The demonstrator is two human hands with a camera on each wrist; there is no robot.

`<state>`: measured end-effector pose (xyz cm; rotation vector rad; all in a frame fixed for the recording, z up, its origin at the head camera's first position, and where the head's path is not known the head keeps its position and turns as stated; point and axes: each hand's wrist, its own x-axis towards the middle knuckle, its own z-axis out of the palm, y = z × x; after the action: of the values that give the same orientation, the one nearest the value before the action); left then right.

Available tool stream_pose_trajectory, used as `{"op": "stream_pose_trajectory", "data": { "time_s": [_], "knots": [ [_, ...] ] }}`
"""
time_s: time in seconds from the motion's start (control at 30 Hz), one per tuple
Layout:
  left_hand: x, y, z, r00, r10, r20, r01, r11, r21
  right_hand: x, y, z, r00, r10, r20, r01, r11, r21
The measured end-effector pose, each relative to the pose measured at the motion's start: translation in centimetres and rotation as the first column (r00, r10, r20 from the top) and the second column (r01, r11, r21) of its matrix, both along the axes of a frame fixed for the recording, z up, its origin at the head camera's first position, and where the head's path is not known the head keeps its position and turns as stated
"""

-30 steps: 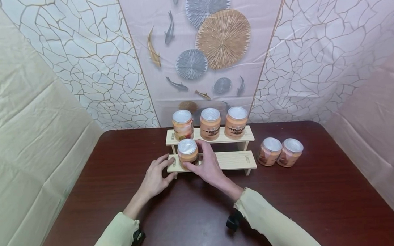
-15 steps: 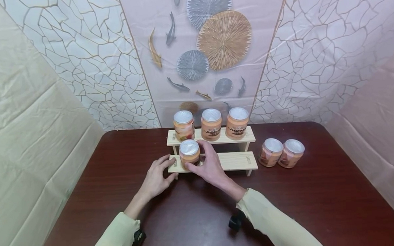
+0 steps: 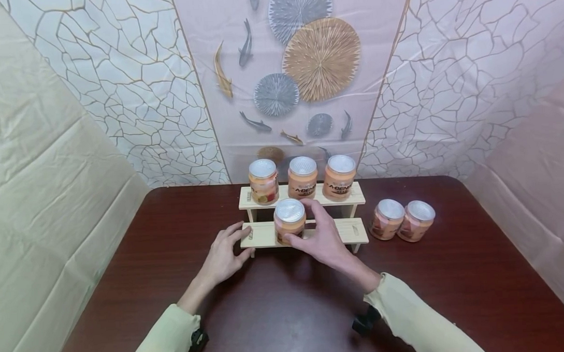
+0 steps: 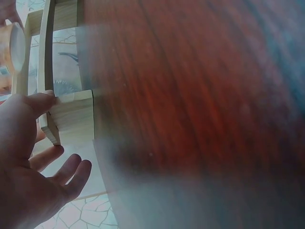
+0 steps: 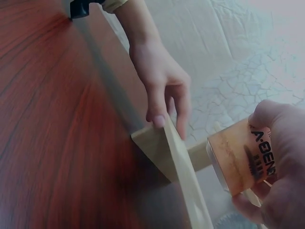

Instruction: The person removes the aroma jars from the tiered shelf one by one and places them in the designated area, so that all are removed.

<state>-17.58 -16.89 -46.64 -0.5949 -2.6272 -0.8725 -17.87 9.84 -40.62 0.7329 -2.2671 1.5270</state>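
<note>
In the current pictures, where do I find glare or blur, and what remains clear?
Head: pale sheen on the table, in front of the shelf; left wrist: table blurred and hazy, left hand clearer; right wrist: backdrop washed out at upper right, table soft, but large letters on the jar partly readable.

Fish-printed backdrop point(image 3: 283, 82) behind dark table point(image 3: 279, 305)

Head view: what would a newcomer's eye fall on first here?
Probably the big gold disc printed on the backdrop. Next, the three jars along the upper shelf, then the right hand holding another jar at the lower shelf.
</note>
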Motion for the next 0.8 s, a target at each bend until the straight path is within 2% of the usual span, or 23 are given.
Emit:
{"op": "stream_pose_trajectory", "data": {
  "time_s": [0.17, 0.4, 0.6, 0.8],
  "knots": [
    [0.0, -0.1, -0.1, 1.000, -0.002, -0.001, 0.002, 1.000, -0.002, 0.2, 2.0, 0.7, 1.000, -0.007, -0.030, 0.007, 1.000, 0.010],
    [0.0, -0.1, -0.2, 1.000, 0.004, 0.005, -0.004, 1.000, -0.003, 0.7, 4.8, 2.0, 0.993, -0.078, -0.088, 0.085, 0.993, 0.083],
    [0.0, -0.1, -0.2, 1.000, 0.004, 0.017, -0.004, 1.000, 0.001, 1.4, 7.4, 3.0, 0.993, -0.104, -0.064, 0.109, 0.991, 0.079],
    [0.0, -0.1, 0.0, 1.000, 0.006, 0.022, -0.006, 1.000, 0.007, 2.1, 10.1, 4.0, 0.982, -0.184, -0.031, 0.186, 0.979, 0.079]
  ]
}}
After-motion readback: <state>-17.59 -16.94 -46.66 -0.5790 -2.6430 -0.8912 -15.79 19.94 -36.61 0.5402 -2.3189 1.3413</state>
